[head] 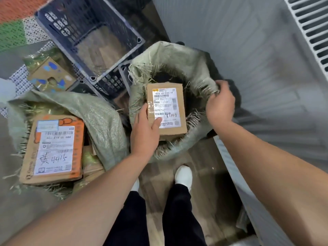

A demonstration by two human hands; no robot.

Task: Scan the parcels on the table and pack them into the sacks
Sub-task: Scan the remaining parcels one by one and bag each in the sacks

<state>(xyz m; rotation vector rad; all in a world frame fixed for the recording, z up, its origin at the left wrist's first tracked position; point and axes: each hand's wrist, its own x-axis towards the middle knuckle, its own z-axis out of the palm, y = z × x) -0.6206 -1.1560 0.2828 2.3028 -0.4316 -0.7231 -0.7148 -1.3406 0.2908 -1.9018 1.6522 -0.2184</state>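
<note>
1. Left hand point(144, 133) grasping a small cardboard parcel point(166, 110) by its near left edge, thumb pressed onto the white shipping label; fingers under the box hidden.
2. Parcel held level in the open mouth of a green woven sack point(170, 63), label up, not yet let go; bottom of the sack dark and impossible to make out.
3. Right hand point(220, 102) clenched on the frayed right rim of that sack, pulling the mouth open; fingertips buried in the fabric.
4. Small print on the label blurred; only large handwritten marks legible as marks.
5. To the left, a second green sack point(99, 112) lying open, with a larger orange-trimmed parcel point(53, 150) resting label up in its mouth; more cardboard partly covered beneath and beside it.
6. Farther left, a brown box with blue patches point(51, 75), partly cut off by a blurred grey shape at the left edge.
7. Behind the sacks, a dark plastic crate point(88, 38), contents smeared by motion blur.
8. Below, dark trousers and white shoes point(183, 175) on a wooden floor point(200, 183); left shoe mostly hidden by the left forearm.
9. Grey table point(229, 162) edge along the right, its top out of view.
</note>
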